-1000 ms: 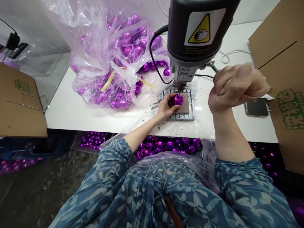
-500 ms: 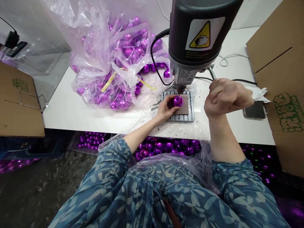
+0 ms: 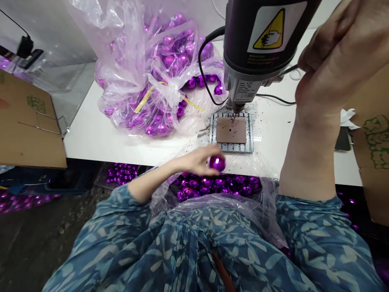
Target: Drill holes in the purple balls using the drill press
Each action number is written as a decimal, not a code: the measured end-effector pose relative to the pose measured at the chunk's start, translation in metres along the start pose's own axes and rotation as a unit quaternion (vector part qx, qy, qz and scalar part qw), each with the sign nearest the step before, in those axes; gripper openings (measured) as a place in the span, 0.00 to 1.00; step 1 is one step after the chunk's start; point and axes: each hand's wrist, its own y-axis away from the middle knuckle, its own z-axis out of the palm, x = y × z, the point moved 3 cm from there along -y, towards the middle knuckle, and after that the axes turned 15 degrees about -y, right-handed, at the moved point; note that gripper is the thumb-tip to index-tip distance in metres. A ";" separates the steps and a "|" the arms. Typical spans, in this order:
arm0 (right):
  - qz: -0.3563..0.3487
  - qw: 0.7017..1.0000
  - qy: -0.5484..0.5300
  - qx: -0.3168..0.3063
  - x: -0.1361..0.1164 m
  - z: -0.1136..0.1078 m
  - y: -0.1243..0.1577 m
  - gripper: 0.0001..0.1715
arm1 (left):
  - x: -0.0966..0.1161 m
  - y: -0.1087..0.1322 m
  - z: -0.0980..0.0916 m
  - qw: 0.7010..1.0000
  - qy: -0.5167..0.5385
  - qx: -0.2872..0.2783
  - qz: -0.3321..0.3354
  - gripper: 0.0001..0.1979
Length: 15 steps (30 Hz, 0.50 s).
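Observation:
My left hand [image 3: 199, 159] is closed on a shiny purple faceted ball [image 3: 216, 163], held above the table's front edge over a plastic bag of several purple balls [image 3: 212, 187] at my lap. My right hand [image 3: 340, 52] is raised high beside the drill press head [image 3: 261, 36], closed round its thin metal lever [image 3: 284, 72]. Under the drill bit [image 3: 236, 110], the brown pad [image 3: 231, 130] on the metal grid plate [image 3: 251, 138] lies bare, with a small hole in it.
A big clear plastic bag of purple balls [image 3: 158, 73] lies on the white table [image 3: 100, 138] at the left. Cardboard boxes stand at the left [image 3: 27, 125] and the right [image 3: 375, 162]. A phone [image 3: 343, 140] and white tissue [image 3: 346, 117] lie by the right box. Dark chips scatter around the plate.
My left hand has lifted the purple ball off the pad and pulled it back to the table edge. My right hand has swung the lever upward.

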 end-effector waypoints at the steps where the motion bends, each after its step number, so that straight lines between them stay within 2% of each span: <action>1: 0.002 1.000 -0.004 -0.001 -0.001 0.000 0.001 0.28 | 0.012 0.019 0.001 0.993 -0.026 -0.113 0.012 0.19; 2: 0.001 1.000 -0.012 0.001 -0.001 0.001 0.003 0.26 | 0.021 0.035 0.001 0.978 -0.051 -0.200 0.012 0.20; 3: 0.000 1.000 -0.021 0.006 -0.002 0.001 0.004 0.25 | 0.027 0.046 0.000 0.963 -0.062 -0.264 0.005 0.21; 4: 0.000 1.000 -0.029 0.009 -0.002 0.001 0.004 0.24 | 0.029 0.052 -0.004 0.954 -0.061 -0.294 -0.011 0.21; 5: -0.002 0.999 -0.037 0.016 -0.002 0.001 0.004 0.25 | 0.027 0.051 -0.009 0.956 -0.050 -0.288 -0.036 0.19; 6: -0.002 0.999 -0.041 0.021 -0.002 0.001 0.004 0.26 | 0.019 0.044 -0.019 0.966 -0.037 -0.247 -0.070 0.17; 7: -0.003 0.999 -0.043 0.023 -0.002 0.000 0.004 0.27 | 0.006 0.031 -0.031 0.977 -0.029 -0.176 -0.114 0.14; 8: -0.006 0.999 -0.043 0.024 -0.002 0.000 0.004 0.27 | -0.011 0.013 -0.047 0.982 -0.037 -0.075 -0.167 0.13; 9: -0.012 0.999 -0.042 0.027 -0.002 0.000 0.005 0.28 | -0.032 -0.006 -0.064 0.972 -0.062 0.039 -0.223 0.12; 10: -0.019 0.999 -0.041 0.030 -0.003 0.000 0.006 0.29 | -0.055 -0.026 -0.081 0.948 -0.090 0.149 -0.268 0.14; 11: -0.023 0.999 -0.038 0.028 -0.004 0.000 0.007 0.29 | -0.077 -0.049 -0.095 0.922 -0.105 0.227 -0.295 0.15; 13: -0.033 0.998 -0.037 0.023 -0.007 0.001 0.011 0.31 | -0.120 -0.097 -0.111 0.900 -0.099 0.301 -0.301 0.17; 15: -0.040 0.999 -0.035 0.012 -0.010 0.001 0.014 0.32 | -0.154 -0.143 -0.113 0.907 -0.069 0.322 -0.263 0.14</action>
